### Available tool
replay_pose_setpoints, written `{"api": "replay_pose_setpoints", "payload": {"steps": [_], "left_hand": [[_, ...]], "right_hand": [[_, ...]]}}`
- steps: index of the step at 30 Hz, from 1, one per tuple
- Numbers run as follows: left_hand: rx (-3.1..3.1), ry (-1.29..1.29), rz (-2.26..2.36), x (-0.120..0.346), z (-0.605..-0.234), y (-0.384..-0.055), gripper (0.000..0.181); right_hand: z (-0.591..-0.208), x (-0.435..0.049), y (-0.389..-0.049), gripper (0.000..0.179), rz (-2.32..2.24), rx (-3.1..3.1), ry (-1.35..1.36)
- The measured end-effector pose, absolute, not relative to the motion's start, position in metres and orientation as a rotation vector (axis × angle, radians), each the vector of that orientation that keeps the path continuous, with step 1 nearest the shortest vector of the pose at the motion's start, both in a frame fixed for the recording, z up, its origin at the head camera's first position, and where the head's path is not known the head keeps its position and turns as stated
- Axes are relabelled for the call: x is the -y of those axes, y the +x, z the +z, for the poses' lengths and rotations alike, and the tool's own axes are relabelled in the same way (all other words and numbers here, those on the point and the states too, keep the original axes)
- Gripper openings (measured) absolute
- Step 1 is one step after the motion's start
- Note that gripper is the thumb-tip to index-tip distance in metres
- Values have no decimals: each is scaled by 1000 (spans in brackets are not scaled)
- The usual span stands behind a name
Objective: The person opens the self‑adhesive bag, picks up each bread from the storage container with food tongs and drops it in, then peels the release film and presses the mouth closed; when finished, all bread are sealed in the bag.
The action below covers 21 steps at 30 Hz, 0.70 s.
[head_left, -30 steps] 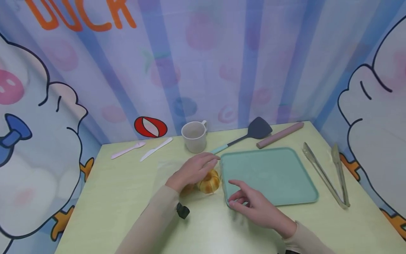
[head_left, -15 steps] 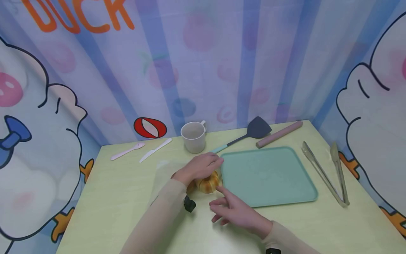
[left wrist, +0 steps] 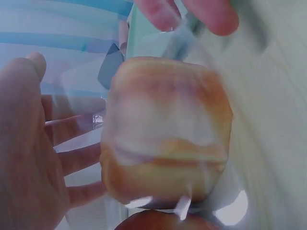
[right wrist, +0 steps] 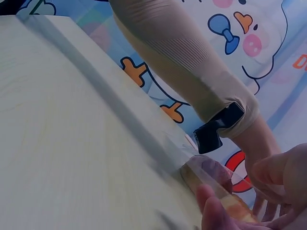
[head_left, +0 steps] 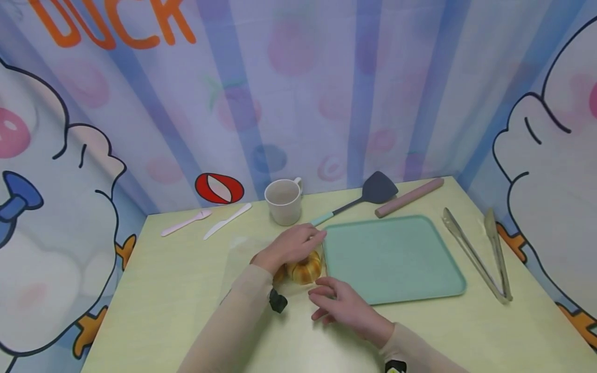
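Note:
Bread rolls [head_left: 304, 269] with a browned crust lie inside a clear plastic bag [head_left: 242, 259]. In the left wrist view a large roll [left wrist: 168, 129] shows through the shiny film, with part of another below it. My left hand [head_left: 291, 244] reaches over the far side of the bag, its spread fingers extended against the film [left wrist: 79, 158]. On the near right side, my right hand [head_left: 347, 308] has loosely bent, separated fingers at the bag's edge. Its fingertips [left wrist: 211, 14] are beside the film in the left wrist view; whether they touch it is unclear.
A green tray [head_left: 396, 259] is just right of the bag. Behind stand a mug [head_left: 283, 202], a spatula [head_left: 380, 187] and a pinkish rod [head_left: 409, 198]. Metal tongs [head_left: 475, 256] lie far right; a pink fork [head_left: 186, 223] and white knife [head_left: 227, 221] lie left.
My right hand has moved left from over the tray's near edge to the bag's edge. My left hand has shifted slightly right, still over the bread.

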<state>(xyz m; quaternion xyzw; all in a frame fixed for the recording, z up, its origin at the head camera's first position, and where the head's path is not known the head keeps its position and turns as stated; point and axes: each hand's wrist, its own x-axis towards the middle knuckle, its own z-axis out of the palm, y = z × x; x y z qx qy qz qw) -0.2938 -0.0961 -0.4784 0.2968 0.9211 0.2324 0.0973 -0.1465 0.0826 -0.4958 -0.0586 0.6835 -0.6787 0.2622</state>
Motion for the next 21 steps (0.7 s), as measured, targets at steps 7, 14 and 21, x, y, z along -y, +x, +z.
{"api": "replay_pose_setpoints", "payload": {"steps": [7,14,21], "left_hand": [[-2771,873,775,104,-471,-294,48],[-2745,944,1006,118,-455,-292,35],[-2787,978,1253,132,-443,-291,33]], "right_hand": [[-498,-82,-149,56,-1896,-1968,-141],[-494,-87,-155,38,-1863,-2253,-115],[-485,-96,-168,12,-1844,-2555,-131]]}}
